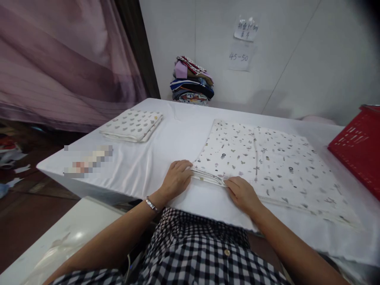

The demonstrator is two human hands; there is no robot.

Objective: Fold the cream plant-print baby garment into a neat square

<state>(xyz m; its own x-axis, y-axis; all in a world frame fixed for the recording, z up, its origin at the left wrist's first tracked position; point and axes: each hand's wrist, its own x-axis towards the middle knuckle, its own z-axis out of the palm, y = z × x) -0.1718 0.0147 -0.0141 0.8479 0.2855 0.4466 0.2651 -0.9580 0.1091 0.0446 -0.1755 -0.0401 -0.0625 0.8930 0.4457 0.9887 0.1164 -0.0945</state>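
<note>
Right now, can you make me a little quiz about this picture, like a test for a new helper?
1. True or false: both hands rest on the near edge of the spread cloth.
2. What sits at the table's right edge? A) red basket B) blue bucket C) green box
3. Where is the stack of clothes?

Key:
1. True. The left hand and right hand both press that edge.
2. A, the red basket.
3. The stack is at the far side, against the wall; a folded cloth lies on the left.
</note>
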